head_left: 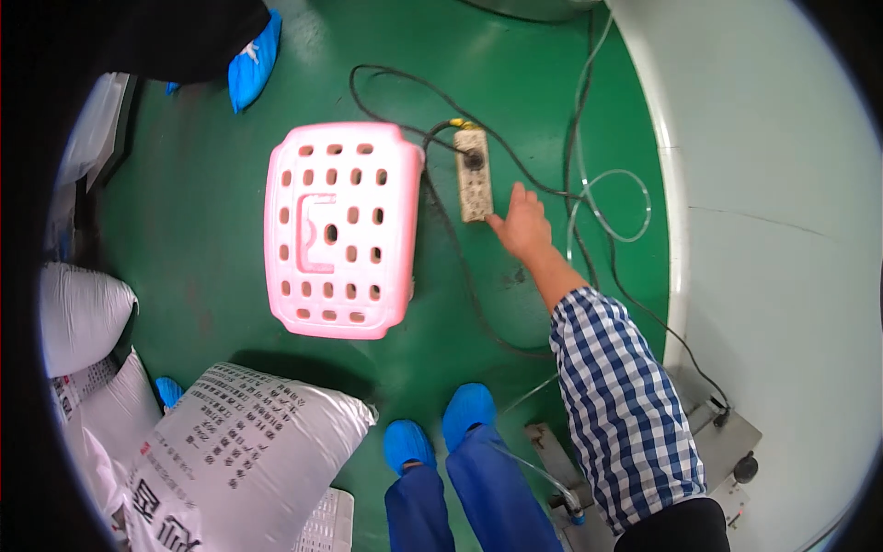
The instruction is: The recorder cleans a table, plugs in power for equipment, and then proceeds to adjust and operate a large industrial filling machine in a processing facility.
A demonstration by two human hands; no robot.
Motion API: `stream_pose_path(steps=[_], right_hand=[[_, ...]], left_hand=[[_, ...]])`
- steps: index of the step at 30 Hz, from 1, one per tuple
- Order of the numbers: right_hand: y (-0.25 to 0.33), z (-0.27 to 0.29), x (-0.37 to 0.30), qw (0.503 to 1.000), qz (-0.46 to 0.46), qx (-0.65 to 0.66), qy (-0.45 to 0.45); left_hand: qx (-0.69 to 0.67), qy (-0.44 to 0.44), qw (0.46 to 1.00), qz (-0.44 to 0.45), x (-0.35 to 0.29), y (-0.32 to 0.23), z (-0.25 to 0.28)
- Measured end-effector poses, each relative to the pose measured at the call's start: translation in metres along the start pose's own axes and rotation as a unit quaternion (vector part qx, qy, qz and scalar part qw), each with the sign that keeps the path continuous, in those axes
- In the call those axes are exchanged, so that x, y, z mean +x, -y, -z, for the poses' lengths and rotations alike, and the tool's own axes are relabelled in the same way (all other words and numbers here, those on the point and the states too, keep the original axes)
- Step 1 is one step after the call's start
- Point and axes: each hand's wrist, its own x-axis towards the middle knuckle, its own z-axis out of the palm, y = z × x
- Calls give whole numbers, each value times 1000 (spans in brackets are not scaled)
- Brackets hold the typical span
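Observation:
My right hand (526, 226) reaches out from the lower right, in a blue-and-white checked sleeve (625, 400). Its thumb stands apart from the other fingers, and nothing shows in its grasp. The thumb tip is at the near right corner of a dirty cream power strip (475, 189); I cannot tell whether it touches. A round black plug (474, 160) sits in the strip, which lies on the green floor. Left of the strip stands a pink plastic stool (317, 175) with rows of slots in its top. My left hand is out of view.
Black cable (464, 267) and clear tubing (635, 236) loop across the floor toward the white wall (763, 184). A large white sack (248, 442) stands near left, other sacks (87, 317) behind it. A metal machine (736, 446) is lower right. Another person's blue shoe cover (255, 69) shows far left.

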Motion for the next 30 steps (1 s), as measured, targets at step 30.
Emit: stream_pose_path(steps=[30], right_hand=[[129,0,-416,677,-319,588,307]], left_hand=[[667,-11,700,-255,217,109,137]])
